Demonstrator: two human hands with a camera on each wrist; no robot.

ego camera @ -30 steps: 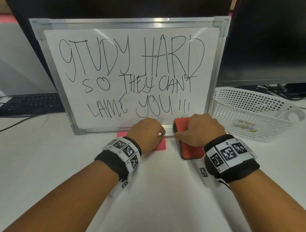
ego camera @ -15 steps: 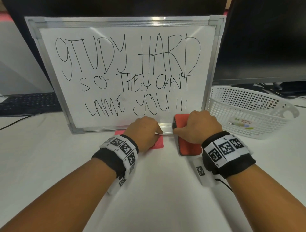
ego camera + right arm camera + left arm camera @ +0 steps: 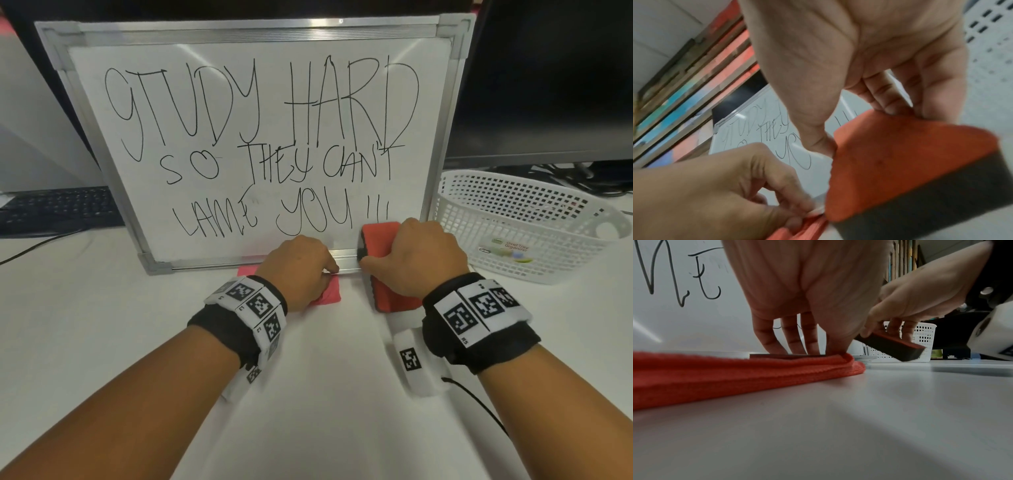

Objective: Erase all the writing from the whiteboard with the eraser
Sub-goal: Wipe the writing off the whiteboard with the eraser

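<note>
Nearest the camera in the head view, two forearms rise from the bottom corners of the frame, each wrist wrapped in a black band with white marker tags. They lie over a white table [image 3: 85, 342].

At centre frame the left hand [image 3: 301, 270] sits on a folded red cloth [image 3: 327, 294], most of which it hides. In the left wrist view its fingers [image 3: 791, 335] point down, their tips at the lower frame edge of the whiteboard [image 3: 267, 137] where that edge meets the cloth; whether they pinch the frame or only press on it is hard to tell.

Just to the right, the right hand [image 3: 414, 260] grips the eraser [image 3: 380, 236], a red block with a dark felt face. The thumb is on one long side and the fingers [image 3: 888, 99] curl over the other, and the hand covers the block's middle. The left wrist view shows the eraser tilted and lifted off the table. Its far end overlaps the board's bottom edge, below the exclamation marks.

Behind the hands the whiteboard stands tilted back, with its black writing intact. At centre right is a white perforated basket [image 3: 520, 240], its right rim cut by the frame. A dark keyboard [image 3: 58, 209] at centre left is partly hidden by the board. A dark monitor [image 3: 548, 78] fills the upper right.
</note>
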